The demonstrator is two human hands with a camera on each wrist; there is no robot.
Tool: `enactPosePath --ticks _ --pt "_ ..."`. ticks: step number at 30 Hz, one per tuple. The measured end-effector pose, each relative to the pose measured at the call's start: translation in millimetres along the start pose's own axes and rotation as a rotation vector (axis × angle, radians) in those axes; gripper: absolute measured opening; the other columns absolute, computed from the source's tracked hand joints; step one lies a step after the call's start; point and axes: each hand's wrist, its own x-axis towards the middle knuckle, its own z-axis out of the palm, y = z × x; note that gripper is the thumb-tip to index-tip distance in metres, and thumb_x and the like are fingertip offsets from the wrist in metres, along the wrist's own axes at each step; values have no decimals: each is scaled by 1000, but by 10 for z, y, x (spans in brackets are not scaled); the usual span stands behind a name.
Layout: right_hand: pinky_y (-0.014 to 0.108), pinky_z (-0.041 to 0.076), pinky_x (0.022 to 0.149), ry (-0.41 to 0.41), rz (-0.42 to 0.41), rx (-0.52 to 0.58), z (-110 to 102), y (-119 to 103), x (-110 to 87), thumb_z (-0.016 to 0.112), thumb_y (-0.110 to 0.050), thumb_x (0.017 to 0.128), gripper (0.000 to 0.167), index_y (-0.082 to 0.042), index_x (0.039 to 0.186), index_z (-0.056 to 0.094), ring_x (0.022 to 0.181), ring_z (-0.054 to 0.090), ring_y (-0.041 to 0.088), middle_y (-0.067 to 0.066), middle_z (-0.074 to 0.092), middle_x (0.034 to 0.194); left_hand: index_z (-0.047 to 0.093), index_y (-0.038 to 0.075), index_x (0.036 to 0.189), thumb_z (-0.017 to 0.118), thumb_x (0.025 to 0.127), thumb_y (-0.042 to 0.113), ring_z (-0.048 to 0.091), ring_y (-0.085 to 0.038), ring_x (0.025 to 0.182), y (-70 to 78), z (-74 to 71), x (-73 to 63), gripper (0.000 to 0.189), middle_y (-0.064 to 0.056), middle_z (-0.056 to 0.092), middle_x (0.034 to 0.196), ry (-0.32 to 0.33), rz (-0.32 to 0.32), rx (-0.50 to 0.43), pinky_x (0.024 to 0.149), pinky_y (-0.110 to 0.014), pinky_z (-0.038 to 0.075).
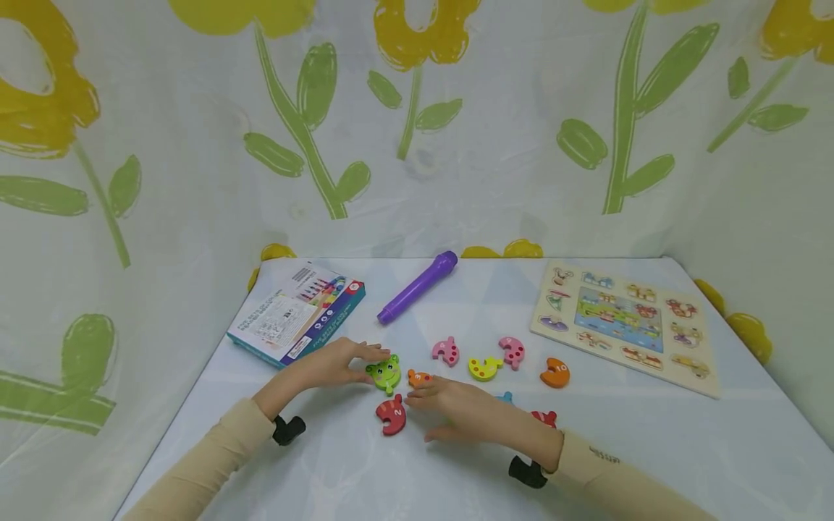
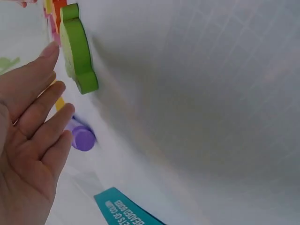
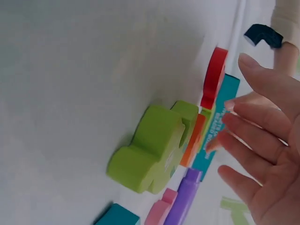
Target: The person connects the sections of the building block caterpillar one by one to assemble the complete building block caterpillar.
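Note:
My left hand (image 1: 335,364) reaches around a green animal-head piece (image 1: 386,374) with a painted face, fingers loosely spread beside it. In the left wrist view a small gap shows between the fingertips and that green head. My right hand (image 1: 462,411) hovers palm down over the pieces, its fingers extended and holding nothing. Close to its fingertips lie an orange numbered piece (image 1: 418,378) and a red piece (image 1: 392,416) marked 2. Another green piece (image 3: 154,145) stands near the right hand in the right wrist view, mostly hidden by that hand from the head camera.
Pink (image 1: 446,351), yellow (image 1: 484,369) and orange (image 1: 556,373) numbered pieces lie beyond the right hand. A blue piece (image 1: 505,397) and a red one (image 1: 546,417) peek out behind its forearm. Farther back are a boxed set (image 1: 296,311), a purple stick (image 1: 417,288) and a wooden puzzle board (image 1: 625,325).

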Motion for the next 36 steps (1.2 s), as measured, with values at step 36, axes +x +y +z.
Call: enactPosePath --ticks 36 --pt "15 44 91 9 -165 -66 115 -7 482 81 -27 80 43 -15 120 70 104 58 8 -9 70 111 51 11 141 71 87 10 40 -25 135 -74 21 24 57 -3 47 145 -84 -27 -6 108 -44 36"
